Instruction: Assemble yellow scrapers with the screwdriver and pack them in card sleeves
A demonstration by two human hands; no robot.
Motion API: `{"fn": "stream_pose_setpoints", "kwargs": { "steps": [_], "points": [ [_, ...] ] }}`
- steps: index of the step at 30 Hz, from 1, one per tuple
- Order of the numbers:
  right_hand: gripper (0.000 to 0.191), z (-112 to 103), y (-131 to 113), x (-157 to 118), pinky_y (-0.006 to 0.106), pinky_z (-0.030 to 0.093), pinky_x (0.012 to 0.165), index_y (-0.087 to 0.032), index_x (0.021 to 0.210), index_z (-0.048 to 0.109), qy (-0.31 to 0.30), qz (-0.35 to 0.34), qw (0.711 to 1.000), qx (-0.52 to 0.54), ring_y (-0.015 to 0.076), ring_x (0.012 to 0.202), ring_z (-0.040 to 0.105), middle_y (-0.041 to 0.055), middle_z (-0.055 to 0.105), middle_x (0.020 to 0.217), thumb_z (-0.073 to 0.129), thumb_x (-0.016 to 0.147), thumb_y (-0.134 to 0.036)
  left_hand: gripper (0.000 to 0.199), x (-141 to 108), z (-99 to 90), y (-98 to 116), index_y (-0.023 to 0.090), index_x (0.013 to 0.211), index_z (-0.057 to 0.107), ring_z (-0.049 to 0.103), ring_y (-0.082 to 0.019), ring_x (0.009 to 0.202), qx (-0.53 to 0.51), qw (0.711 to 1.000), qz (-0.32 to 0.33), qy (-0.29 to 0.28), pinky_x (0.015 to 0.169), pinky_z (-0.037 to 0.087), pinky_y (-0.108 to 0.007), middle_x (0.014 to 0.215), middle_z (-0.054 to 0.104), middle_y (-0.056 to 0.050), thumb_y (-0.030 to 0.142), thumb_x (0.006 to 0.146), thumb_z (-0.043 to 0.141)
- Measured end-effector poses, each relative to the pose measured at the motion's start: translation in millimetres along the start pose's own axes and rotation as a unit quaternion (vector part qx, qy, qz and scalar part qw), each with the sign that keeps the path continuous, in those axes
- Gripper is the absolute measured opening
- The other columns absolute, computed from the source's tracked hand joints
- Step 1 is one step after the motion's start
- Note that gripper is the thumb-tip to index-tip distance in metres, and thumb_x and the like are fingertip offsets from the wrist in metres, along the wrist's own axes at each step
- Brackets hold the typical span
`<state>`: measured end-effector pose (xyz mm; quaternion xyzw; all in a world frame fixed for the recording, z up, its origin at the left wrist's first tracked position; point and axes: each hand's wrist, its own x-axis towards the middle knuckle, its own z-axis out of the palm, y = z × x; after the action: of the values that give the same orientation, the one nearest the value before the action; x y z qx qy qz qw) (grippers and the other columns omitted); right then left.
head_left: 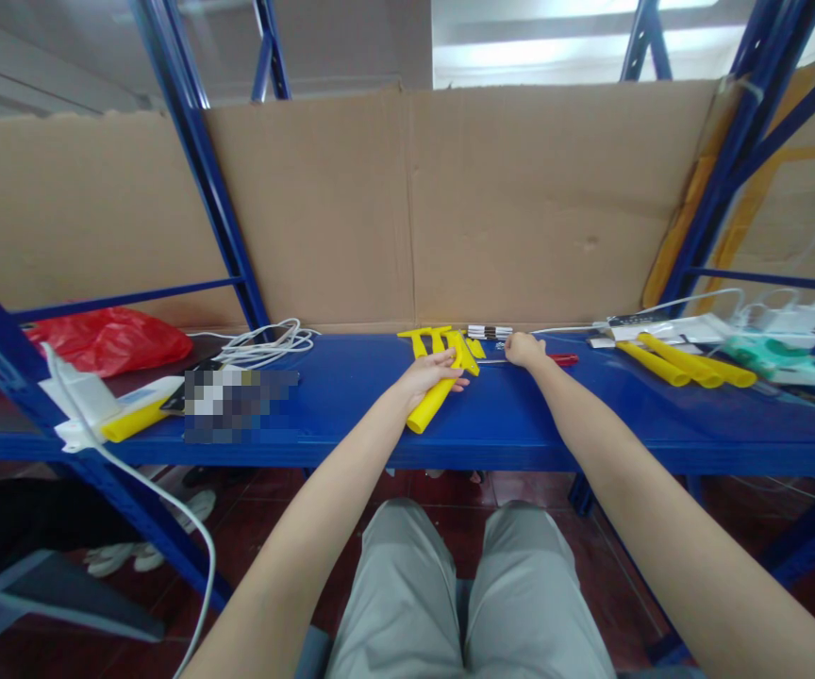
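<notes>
My left hand (430,373) is closed around a yellow plastic piece with a round tube-like handle (430,407). The upper end of that piece is angled, and its tube points down towards the table's front edge. To the right, my right hand (524,350) is closed in a fist low over the table; whatever its fingers hold is hidden. A screwdriver with a red handle (564,359) lies by this hand, its thin shaft showing on the other side. Behind my left hand are several yellow T-shaped plastic parts (424,337). Small black-and-white cylinders (490,332) lie in a row behind my hands.
Yellow tubes (680,358) lie on the blue table (351,415) at right, near white chargers and cables (782,321). At left are a coiled white cable (266,344), another yellow tube (135,421) and a red plastic bag (110,341). A cardboard panel (323,207) stands behind.
</notes>
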<state>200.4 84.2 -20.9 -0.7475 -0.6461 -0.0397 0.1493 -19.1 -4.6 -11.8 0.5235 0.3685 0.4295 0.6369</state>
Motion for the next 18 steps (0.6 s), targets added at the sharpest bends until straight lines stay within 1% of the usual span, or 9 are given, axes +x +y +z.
{"fn": "stream_pose_setpoints", "kwargs": {
  "steps": [3, 7, 9, 12, 15, 18],
  "points": [
    [0.034, 0.7, 2.4, 1.7, 0.042, 0.037, 0.094, -0.024, 0.110, 0.066, -0.011, 0.015, 1.000, 0.010, 0.0252, 0.115, 0.052, 0.0096, 0.061, 0.122, 0.048, 0.082, -0.017, 0.072, -0.5, 1.0, 0.1, 0.013, 0.142, 0.036, 0.068, -0.014, 0.066, -0.006, 1.000, -0.003, 0.003, 0.062, 0.057, -0.024, 0.121, 0.060, -0.020, -0.007, 0.075, 0.057],
    [0.042, 1.5, 5.8, 2.8, 0.045, 0.035, 0.098, -0.030, 0.120, 0.061, -0.014, 0.008, 1.000, 0.021, 0.0251, 0.119, 0.050, 0.0072, 0.058, 0.127, 0.044, 0.084, -0.016, 0.073, 0.1, 0.8, 0.0, 0.014, 0.142, 0.035, 0.068, -0.014, 0.065, -0.015, 1.000, -0.005, 0.002, 0.060, 0.057, -0.025, 0.122, 0.059, -0.020, -0.007, 0.076, 0.056],
    [0.045, 2.1, 6.2, 3.3, 0.047, 0.034, 0.099, -0.031, 0.124, 0.059, -0.020, 0.003, 1.000, 0.018, 0.0264, 0.121, 0.047, 0.0073, 0.057, 0.129, 0.043, 0.085, -0.017, 0.073, 0.9, 0.0, -0.3, 0.014, 0.142, 0.035, 0.069, -0.015, 0.065, -0.018, 1.000, -0.007, -0.001, 0.061, 0.057, -0.026, 0.122, 0.059, -0.020, -0.007, 0.076, 0.056],
    [0.044, 3.3, 5.8, 4.7, 0.051, 0.034, 0.099, -0.032, 0.124, 0.059, -0.038, -0.009, 0.999, 0.002, 0.0300, 0.123, 0.043, 0.0083, 0.053, 0.132, 0.043, 0.085, -0.019, 0.075, 1.6, -0.9, -0.8, 0.015, 0.142, 0.036, 0.068, -0.015, 0.065, -0.020, 1.000, -0.007, -0.005, 0.059, 0.056, -0.024, 0.124, 0.058, -0.020, -0.008, 0.074, 0.057],
    [0.044, 4.5, 5.5, 7.0, 0.053, 0.034, 0.099, -0.033, 0.126, 0.058, -0.053, -0.024, 0.998, -0.016, 0.0324, 0.124, 0.041, 0.0098, 0.050, 0.133, 0.042, 0.086, -0.021, 0.075, 1.0, -0.6, -0.9, 0.015, 0.142, 0.036, 0.068, -0.014, 0.064, -0.018, 1.000, 0.000, -0.010, 0.055, 0.055, -0.022, 0.127, 0.056, -0.020, -0.009, 0.073, 0.057],
    [0.044, 6.1, 6.1, 10.4, 0.054, 0.033, 0.098, -0.033, 0.128, 0.056, -0.059, -0.029, 0.998, -0.024, 0.0336, 0.124, 0.039, 0.0106, 0.048, 0.134, 0.041, 0.087, -0.024, 0.076, -0.1, 0.1, -0.6, 0.016, 0.142, 0.037, 0.068, -0.014, 0.065, -0.011, 1.000, 0.003, -0.014, 0.055, 0.055, -0.021, 0.131, 0.053, -0.020, -0.009, 0.073, 0.057]
  ]
}}
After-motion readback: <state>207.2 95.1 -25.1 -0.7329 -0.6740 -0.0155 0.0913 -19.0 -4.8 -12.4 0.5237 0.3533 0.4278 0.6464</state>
